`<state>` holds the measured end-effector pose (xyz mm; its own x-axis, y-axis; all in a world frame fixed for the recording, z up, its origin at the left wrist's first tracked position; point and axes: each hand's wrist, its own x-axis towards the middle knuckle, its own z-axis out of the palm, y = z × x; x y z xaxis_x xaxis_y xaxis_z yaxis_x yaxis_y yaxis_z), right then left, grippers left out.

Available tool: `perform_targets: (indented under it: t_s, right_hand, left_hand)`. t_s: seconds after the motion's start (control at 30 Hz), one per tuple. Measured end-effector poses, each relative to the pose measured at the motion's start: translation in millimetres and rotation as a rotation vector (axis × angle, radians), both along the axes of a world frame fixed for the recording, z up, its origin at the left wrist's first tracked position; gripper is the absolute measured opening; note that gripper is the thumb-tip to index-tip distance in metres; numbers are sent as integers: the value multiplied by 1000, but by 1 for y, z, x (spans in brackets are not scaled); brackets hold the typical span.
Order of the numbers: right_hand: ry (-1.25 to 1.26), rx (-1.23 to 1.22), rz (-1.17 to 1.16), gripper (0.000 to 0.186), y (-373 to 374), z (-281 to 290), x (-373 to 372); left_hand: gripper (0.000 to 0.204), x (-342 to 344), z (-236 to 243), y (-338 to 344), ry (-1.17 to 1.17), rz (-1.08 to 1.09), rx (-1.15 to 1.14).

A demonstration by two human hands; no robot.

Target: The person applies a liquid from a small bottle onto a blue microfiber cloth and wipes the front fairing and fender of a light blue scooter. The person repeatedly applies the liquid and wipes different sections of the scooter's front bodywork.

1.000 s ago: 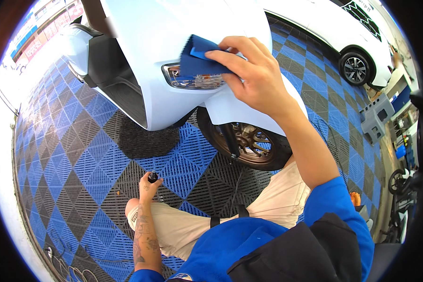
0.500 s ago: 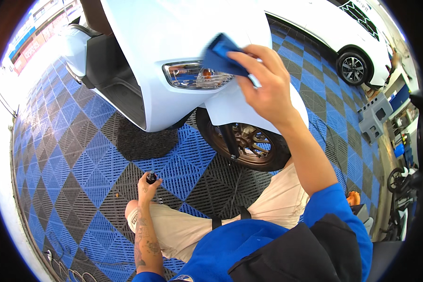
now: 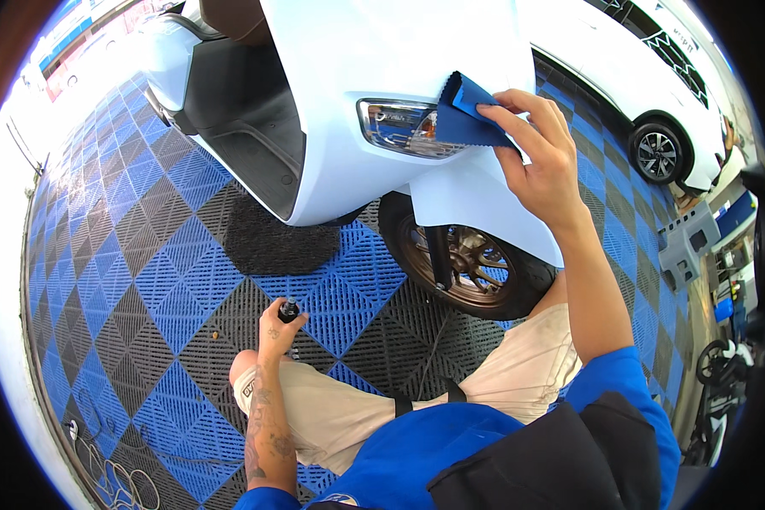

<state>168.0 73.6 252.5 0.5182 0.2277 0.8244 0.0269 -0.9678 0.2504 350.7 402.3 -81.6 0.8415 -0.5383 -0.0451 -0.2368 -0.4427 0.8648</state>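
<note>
A blue cloth with zigzag-cut edges, wrapped around a small block, is gripped in the fingers of my right hand. It covers the right part of the clear turn-signal lamp on a white scooter's front panel; whether it presses on the lens I cannot tell. Lower down, my left hand is wrapped round a small dark bottle, held upright near my left knee. Below the panel is the scooter's front wheel, with bronze spokes and a black tyre.
Blue and black grid tiles make up the floor. A black mat lies beneath the scooter. At the right stand a white car and a grey plastic step stool. Cables lie at the lower left.
The cloth and my right hand appear farther right in view, but the scooter has shifted right too as the view turned. My left hand still holds the bottle.
</note>
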Motion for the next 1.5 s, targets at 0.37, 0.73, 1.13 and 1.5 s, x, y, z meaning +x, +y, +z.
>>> perform_targets:
  t_s: [0.37,0.73,1.13,1.5]
  right_hand:
    - [320,-250,93,26,71,50,94]
    - [284,-413,89,35,45,39,59]
    - [478,-223,-188,21,68,130,174]
    - [350,-635,-45,29,71,120,149]
  left_hand:
    - [26,-1,11,-8,-5,18,-72]
    - [38,-7,24,-3,25,10,-53]
    - [35,-9,29,1,52,73,-118]
    - [36,-18,43,6,64,78,-174]
